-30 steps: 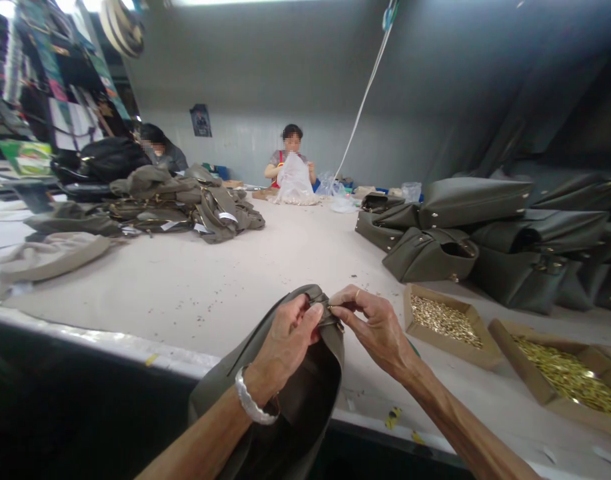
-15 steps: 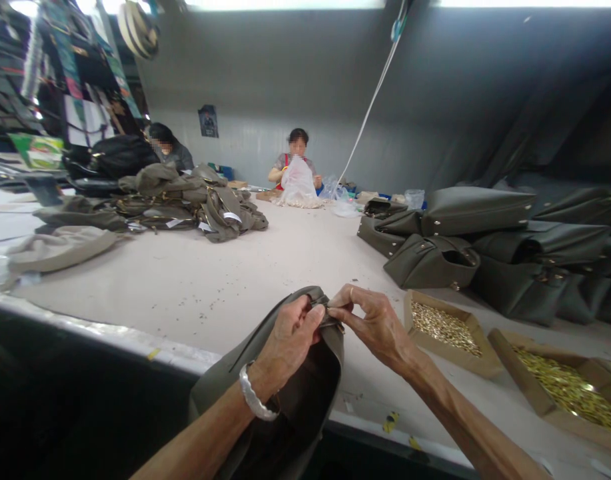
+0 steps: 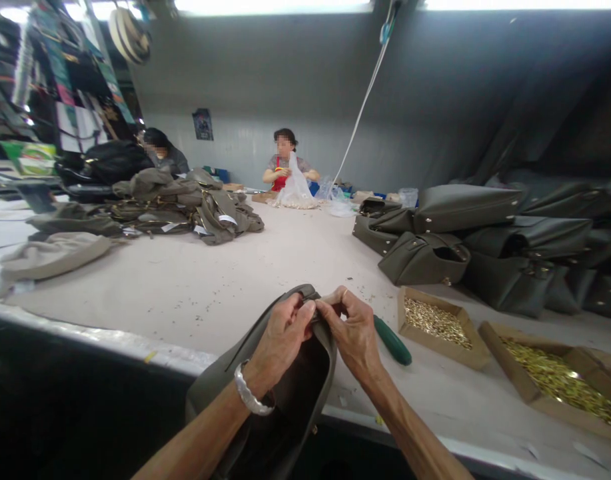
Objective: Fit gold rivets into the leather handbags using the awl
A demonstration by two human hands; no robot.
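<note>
The person's left hand (image 3: 282, 333), with a silver-coloured bracelet (image 3: 252, 393) on its wrist, is gripping the rim of an olive-grey handbag (image 3: 225, 380) between thumb and fingers. The right hand (image 3: 352, 327), wearing a ring (image 3: 344, 293), is pinching thumb and fingertips together at the same rim, just beside the left thumb; whether a small fitting is sitting between them is too small to tell. The handbag is lying across the near edge of the pale worktable (image 3: 305, 247), its mouth gaping beneath the hands. A green handle (image 3: 392, 340) is resting just right of the right hand, near a cardboard tray (image 3: 478, 350) that is holding gold-coloured metal pieces (image 3: 435, 320). A second cardboard tray (image 3: 510, 370) is standing farther right, containing yellower pieces (image 3: 560, 380). Behind the trays, dark handbags (image 3: 465, 207) are lying piled, while olive fabric pieces (image 3: 155, 200) are lying heaped at the left. Across the table, a co-worker in a red apron (image 3: 280, 179) is sitting behind a translucent plastic bag (image 3: 295, 190).
</note>
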